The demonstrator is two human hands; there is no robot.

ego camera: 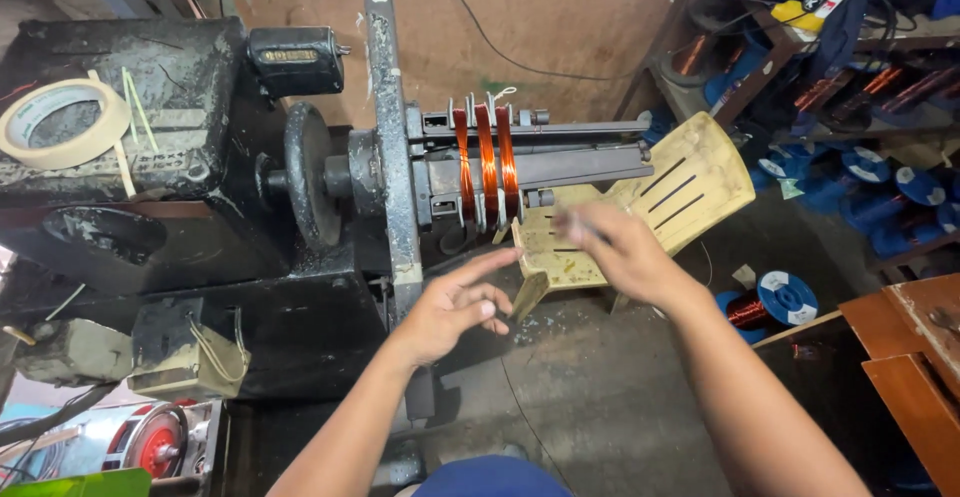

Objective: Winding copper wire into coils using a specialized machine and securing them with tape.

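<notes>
A cramped workshop with a rough reddish-brown plaster wall (pixel 560 7) and a stained grey concrete floor (pixel 600 397) surrounds a black, greasy coil winding machine (pixel 200 207). The left hand (pixel 455 307) hovers in front of it with its fingers (pixel 490 265) loosely spread and released, grasping nothing, the forefinger stretched toward the winding former. The right hand (pixel 615 247) is blurred; its fingers (pixel 578 225) are half curled near the lower edge of the former, and I cannot tell whether they pinch a wire or are bare. Just above both hands sits the winding former (pixel 530 157), a grey metal stepped frame on the machine's shaft, carrying three narrow coils of glossy orange-copper enamelled wire (pixel 487 162) side by side in its slots, with a pale tie string at the top. To the left of the former stands a dark round handwheel (pixel 305 172) beside a grey upright steel bar (pixel 385 127). Behind the hands lies a scuffed cream plastic chair (pixel 650 197) with slotted back, tipped on the floor. On the machine's black top rests a roll of cream masking tape (pixel 60 122). At the right, blue plastic spools of copper wire (pixel 785 297) lie on the floor, more stacked under a wooden shelf (pixel 740 67), and an orange-brown wooden board (pixel 910 357) fills the corner.
</notes>
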